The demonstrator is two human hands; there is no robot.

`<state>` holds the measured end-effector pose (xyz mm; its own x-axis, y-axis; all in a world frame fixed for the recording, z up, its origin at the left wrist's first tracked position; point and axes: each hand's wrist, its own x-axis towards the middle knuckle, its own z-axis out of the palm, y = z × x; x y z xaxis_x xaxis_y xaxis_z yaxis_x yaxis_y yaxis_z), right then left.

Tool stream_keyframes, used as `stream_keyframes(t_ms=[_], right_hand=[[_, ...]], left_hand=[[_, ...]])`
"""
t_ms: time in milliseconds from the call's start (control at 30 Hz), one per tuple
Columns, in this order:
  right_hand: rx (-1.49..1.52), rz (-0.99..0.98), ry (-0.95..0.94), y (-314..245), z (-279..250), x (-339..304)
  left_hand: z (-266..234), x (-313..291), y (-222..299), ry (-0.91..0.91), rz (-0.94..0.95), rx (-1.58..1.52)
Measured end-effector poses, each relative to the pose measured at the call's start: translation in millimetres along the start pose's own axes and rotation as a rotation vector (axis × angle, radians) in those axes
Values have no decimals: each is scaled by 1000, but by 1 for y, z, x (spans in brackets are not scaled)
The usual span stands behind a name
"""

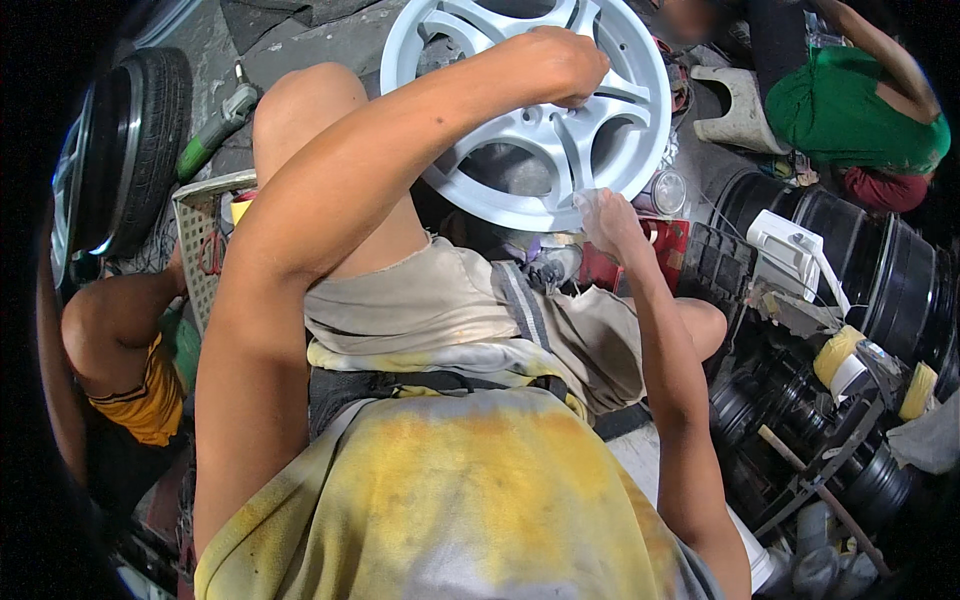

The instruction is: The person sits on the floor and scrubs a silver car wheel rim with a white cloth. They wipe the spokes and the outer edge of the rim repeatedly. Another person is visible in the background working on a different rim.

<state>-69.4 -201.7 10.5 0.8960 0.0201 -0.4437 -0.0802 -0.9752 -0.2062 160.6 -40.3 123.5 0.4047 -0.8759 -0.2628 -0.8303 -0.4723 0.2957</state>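
A silver-grey alloy wheel rim [455,190] with wide spokes lies tilted in front of my knees. My left hand [568,66] reaches across it and is closed over the spokes right of the hub. Its fingers curl underneath, so whatever they hold is hidden. At the rim's near right edge my right hand [612,222] is closed on a small whitish, thin piece [587,207], perhaps cloth or paper, which touches the rim's lip.
At left stand a tyre [160,150], a green angle grinder [218,130] and a plastic crate [192,262]. Black wheel rims [900,270] and a white plastic container [785,255] crowd the right. Two other people sit nearby, one in a green shirt [850,115], one in orange shorts [140,400].
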Motion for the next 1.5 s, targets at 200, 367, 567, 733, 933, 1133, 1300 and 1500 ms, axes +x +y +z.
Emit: stream_keyframes(t_ms=[200,367,567,733,933,1133,1300,1500], right_hand=[[121,-82,-76,0,-42,14],[-14,-52,65,-9,-41,-16],[137,-179,304,-6,-26,-23],[-189,-17,121,-15,-4,-13],[-140,-17,170,3,12,-8],[-117,27,136,-14,3,-11],[-123,9,230,-11,12,-6],[-108,43,99,-9,0,-8]], left_hand=[[11,4,-1,47,-1,-30],[1,-1,2,43,-8,-12],[8,8,0,46,39,-40],[9,5,4,25,19,-36],[6,-2,-3,87,23,6],[17,3,-4,76,0,-59],[22,7,-8,136,57,-85],[14,7,-10,46,30,-65]])
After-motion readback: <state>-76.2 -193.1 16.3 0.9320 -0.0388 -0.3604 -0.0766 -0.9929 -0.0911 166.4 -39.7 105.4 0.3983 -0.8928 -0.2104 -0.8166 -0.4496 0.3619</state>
